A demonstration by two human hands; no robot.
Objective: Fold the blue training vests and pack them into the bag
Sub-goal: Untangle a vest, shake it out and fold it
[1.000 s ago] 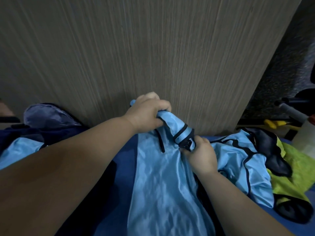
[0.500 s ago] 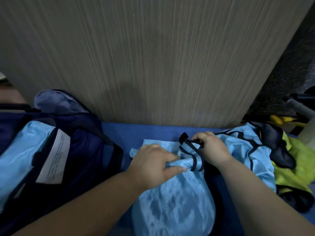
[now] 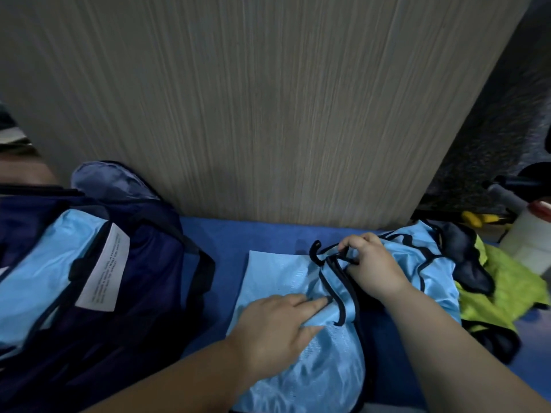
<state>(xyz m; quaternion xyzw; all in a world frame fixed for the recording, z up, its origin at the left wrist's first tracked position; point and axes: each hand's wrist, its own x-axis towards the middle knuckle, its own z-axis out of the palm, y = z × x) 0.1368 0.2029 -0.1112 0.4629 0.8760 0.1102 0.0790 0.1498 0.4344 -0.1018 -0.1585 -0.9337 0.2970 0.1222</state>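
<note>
The left hand (image 3: 274, 326) presses flat, fingers straight, on a shiny light-blue mesh vest with black trim (image 3: 325, 371) lying on the blue worktop (image 3: 238, 238). Just beyond, the right hand (image 3: 372, 271) pinches the vest's black-edged strap. To the left, a navy fabric bag (image 3: 149, 293) holds more light-blue vests (image 3: 44, 263).

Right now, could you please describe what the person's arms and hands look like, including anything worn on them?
The left forearm and right forearm are bare to the frame's edge, no sleeves in view. The left hand and right hand are bare too: no gloves, watch, bracelet or rings show. The dim light hides finer marks.
</note>
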